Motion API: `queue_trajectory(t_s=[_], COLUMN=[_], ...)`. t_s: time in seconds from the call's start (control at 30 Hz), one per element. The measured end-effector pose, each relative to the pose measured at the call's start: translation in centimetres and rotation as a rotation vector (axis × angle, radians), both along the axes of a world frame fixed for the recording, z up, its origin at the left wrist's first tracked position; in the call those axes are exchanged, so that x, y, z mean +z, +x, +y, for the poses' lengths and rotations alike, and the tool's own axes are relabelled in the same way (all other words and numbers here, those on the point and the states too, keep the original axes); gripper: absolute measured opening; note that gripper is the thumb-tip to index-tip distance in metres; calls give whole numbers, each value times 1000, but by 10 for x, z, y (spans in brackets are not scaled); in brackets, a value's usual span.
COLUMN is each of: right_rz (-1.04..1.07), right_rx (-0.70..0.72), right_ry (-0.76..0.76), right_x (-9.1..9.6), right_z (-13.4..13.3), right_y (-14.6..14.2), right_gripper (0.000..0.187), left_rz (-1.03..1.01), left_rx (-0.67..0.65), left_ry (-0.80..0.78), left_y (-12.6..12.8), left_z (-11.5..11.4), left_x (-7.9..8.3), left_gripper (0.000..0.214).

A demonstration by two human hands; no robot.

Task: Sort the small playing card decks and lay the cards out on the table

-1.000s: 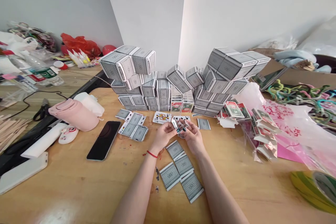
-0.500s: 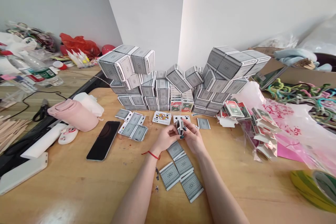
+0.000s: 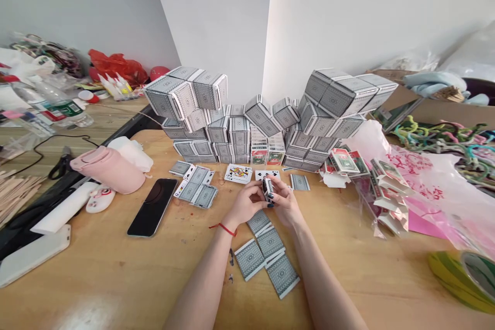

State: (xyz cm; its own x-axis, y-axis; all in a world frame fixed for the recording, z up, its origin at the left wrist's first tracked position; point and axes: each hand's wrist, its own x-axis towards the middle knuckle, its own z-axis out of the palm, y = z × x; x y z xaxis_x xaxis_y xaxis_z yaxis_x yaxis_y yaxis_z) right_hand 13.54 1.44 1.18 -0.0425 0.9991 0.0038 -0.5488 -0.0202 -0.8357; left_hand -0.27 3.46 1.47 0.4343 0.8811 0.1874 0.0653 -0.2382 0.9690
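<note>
Between my fingertips are some folded playing cards (image 3: 268, 190), held a little above the table. My left hand (image 3: 249, 201) grips them from the left, and my right hand (image 3: 285, 202) pinches them from the right; both are closed. Exactly how the cards fit together is hidden by the fingers. Below my hands lie several patterned cards (image 3: 270, 242), face down, with white edges folded. Just beyond are a face-up jack-like picture card (image 3: 238, 173) and a spade card (image 3: 266, 175). A loose pile of cards (image 3: 197, 185) lies to the left.
Stacked card cubes (image 3: 240, 134) stand along the back, rising at both sides. A black phone (image 3: 152, 208) and pink bottle (image 3: 110, 167) lie left. Opened card boxes (image 3: 389, 191), a plastic bag (image 3: 433, 185) and yellow-green tape (image 3: 456, 276) are on the right.
The folded cards have turned between my fingers, and a white edge now faces me more. My right fingers have shifted slightly on them. Everything else stays where it was.
</note>
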Motion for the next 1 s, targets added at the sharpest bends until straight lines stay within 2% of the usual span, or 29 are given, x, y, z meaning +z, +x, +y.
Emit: queue_trajectory(t_s=[0.3, 0.57, 0.73, 0.9, 1.0], right_rz=[-2, -59, -77, -141, -266], right_rx=[30, -4, 4, -83, -165], right_ry=[-9, 12, -6, -20, 30], right_x=[-3, -7, -4, -7, -9], right_z=[-1, -1, -2, 0, 1], right_y=[-2, -3, -4, -4, -5], right_gripper=[50, 52, 55, 47, 39], left_rz=[103, 208, 211, 219, 210], left_rx=[79, 98, 151, 197, 224], left_ry=[101, 221, 272, 252, 264], left_y=[2, 2, 4, 6, 4], left_z=[-2, -9, -9, -7, -6], left_x=[-5, 4, 3, -3, -4], left_gripper=[9, 7, 3, 6, 7])
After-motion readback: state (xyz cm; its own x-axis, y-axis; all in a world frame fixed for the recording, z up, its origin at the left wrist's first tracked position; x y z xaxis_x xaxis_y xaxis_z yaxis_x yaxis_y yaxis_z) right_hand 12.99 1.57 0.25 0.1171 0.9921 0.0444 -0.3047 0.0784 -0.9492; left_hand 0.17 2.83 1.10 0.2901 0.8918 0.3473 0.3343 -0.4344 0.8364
